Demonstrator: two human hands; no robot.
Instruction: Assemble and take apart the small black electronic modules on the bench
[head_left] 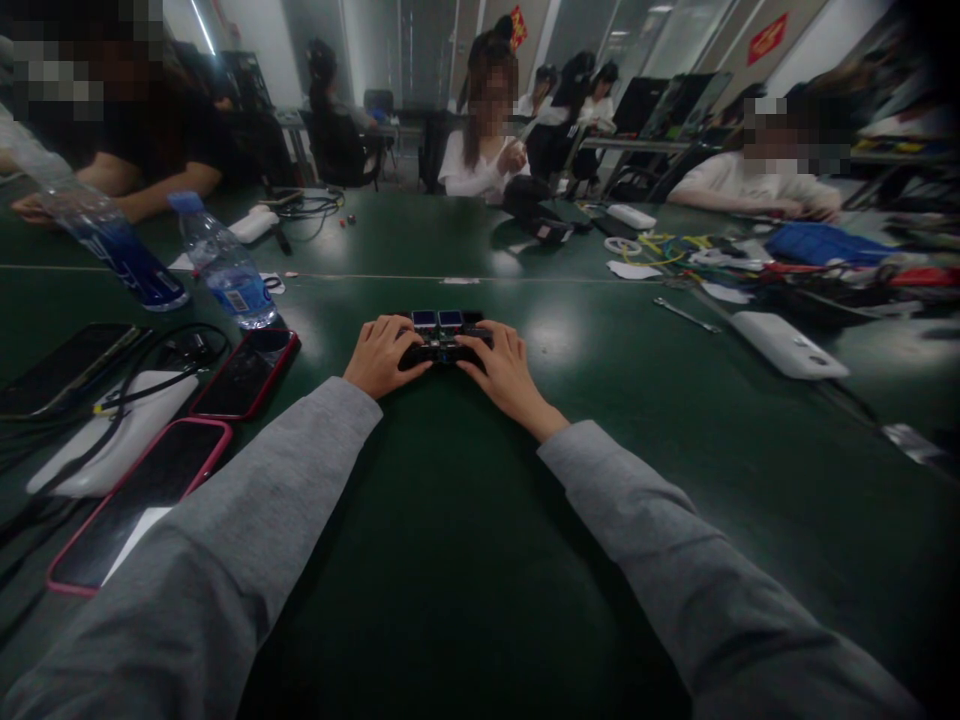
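Note:
A small black electronic device (444,346) with two dark blue square panels (437,319) along its far edge rests on the green table (480,480). My left hand (382,358) curls around its left end, thumb along the near side. Around the right end wraps my right hand (504,370), its thumb also on the near side. The device's ends are partly hidden under my fingers. What exactly the device is, I cannot make out.
Left of my arm lie two red-framed phones (247,374), a white power bank (112,440) and black cables. Two plastic bottles (229,265) stand behind them. To the right are a wrench (686,315), a white box (789,343) and tangled cables (675,250). Several people sit beyond.

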